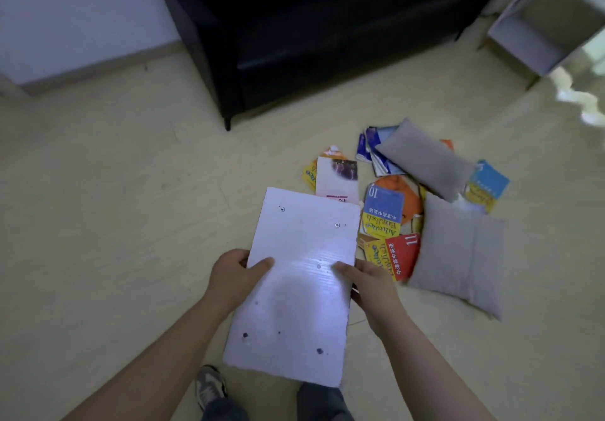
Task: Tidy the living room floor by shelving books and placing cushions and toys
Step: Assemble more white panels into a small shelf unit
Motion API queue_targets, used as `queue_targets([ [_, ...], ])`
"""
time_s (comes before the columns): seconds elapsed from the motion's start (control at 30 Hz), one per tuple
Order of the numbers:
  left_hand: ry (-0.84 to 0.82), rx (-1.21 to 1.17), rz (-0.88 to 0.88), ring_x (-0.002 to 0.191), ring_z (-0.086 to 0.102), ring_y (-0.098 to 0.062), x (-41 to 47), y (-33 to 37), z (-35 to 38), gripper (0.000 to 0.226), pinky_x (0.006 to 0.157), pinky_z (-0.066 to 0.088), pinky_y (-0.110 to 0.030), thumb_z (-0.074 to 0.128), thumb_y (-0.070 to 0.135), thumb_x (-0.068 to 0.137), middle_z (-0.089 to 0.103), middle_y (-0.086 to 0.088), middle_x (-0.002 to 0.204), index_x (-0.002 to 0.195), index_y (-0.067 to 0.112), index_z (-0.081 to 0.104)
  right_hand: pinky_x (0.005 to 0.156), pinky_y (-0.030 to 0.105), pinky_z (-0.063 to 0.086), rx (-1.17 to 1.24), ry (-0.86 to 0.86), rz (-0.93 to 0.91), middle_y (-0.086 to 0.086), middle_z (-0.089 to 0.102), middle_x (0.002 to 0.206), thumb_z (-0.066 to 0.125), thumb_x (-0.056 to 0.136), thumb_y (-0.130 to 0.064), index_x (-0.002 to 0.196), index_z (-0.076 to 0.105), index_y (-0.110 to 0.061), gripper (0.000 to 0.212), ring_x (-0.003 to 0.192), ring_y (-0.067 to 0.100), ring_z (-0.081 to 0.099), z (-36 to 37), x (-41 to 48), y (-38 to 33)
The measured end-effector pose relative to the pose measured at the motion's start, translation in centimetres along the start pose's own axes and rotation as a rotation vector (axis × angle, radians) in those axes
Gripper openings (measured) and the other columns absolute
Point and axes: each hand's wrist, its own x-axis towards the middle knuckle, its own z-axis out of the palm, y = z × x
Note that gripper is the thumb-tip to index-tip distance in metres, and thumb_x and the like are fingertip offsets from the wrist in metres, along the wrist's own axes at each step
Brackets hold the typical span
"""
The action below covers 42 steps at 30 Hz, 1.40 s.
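I hold a flat white board [294, 286] with small screw marks level in front of me. My left hand [234, 278] grips its left edge, thumb on top. My right hand [366, 284] grips its right edge, thumb on top. Beyond the board, several books lie scattered on the floor: a white and purple one [337, 178], a blue and yellow one [381, 212], a red and yellow one [397, 255], and a blue and white stack [373, 148]. Two grey cushions lie among them, one far [425, 161], one near [461, 250].
A black sofa [320, 34] stands at the back, above the pale floor [98, 191]. A grey and wood side table [540, 27] is at the upper right. A white wall [72, 17] is upper left. My shoe [209, 388] shows below the board.
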Motion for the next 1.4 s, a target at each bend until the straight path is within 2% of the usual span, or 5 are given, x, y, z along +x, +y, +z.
queue_targets([
  [0.1, 0.000, -0.046, 0.068, 0.064, 0.055, -0.016, -3.8, 5.1, -1.0, 0.025, 0.058, 0.042, -0.026, 0.071, 0.028, 0.081, 0.063, -0.005, 0.076, 0.088, 0.005, 0.068, 0.074, 0.037, 0.044, 0.019, -0.001, -0.113, 0.034, 0.057, 0.100, 0.077, 0.063, -0.033, 0.096, 0.061, 0.006, 0.054, 0.076, 0.021, 0.056, -2.8, -4.0, -4.0],
  [0.37, 0.007, -0.203, 0.298, 0.067, 0.062, -0.020, -14.4, 20.0, -1.5, 0.012, 0.065, 0.050, -0.031, 0.076, 0.019, 0.078, 0.071, -0.017, 0.092, 0.085, 0.012, 0.069, 0.073, 0.039, 0.055, 0.141, 0.102, -0.400, 0.007, 0.073, 0.084, 0.065, 0.079, 0.010, 0.088, 0.069, -0.013, 0.025, 0.076, 0.025, 0.068, -11.7, -15.5, -13.8],
  [0.77, -0.118, -0.259, 0.521, 0.078, 0.070, -0.030, -22.5, 35.4, 4.4, 0.037, 0.073, 0.056, -0.044, 0.081, 0.030, 0.068, 0.070, -0.020, 0.095, 0.090, 0.002, 0.068, 0.060, 0.016, 0.053, 0.196, 0.148, -0.711, 0.002, 0.070, 0.099, 0.061, 0.088, 0.002, 0.115, 0.058, -0.006, 0.029, 0.074, 0.006, 0.069, -26.8, -23.3, -22.3],
  [1.1, -0.322, -0.176, 0.625, 0.083, 0.069, -0.039, -23.3, 43.8, 13.6, 0.068, 0.077, 0.054, -0.057, 0.079, 0.051, 0.051, 0.070, -0.019, 0.092, 0.094, 0.001, 0.064, 0.078, 0.034, 0.056, 0.325, 0.319, -0.704, -0.001, 0.075, 0.102, 0.059, 0.093, -0.011, 0.125, 0.053, -0.020, 0.034, 0.091, 0.021, 0.072, -37.2, -24.1, -22.4],
  [1.4, -0.544, -0.190, 0.651, 0.059, 0.064, -0.020, -22.8, 51.7, 23.6, 0.031, 0.045, 0.046, -0.023, 0.078, 0.024, 0.078, 0.069, -0.019, 0.083, 0.080, 0.001, 0.057, 0.086, 0.042, 0.054, 0.392, 0.562, -0.709, 0.001, 0.074, 0.103, 0.057, 0.094, -0.009, 0.114, 0.063, -0.025, 0.027, 0.094, 0.023, 0.071, -45.9, -24.3, -23.5],
])
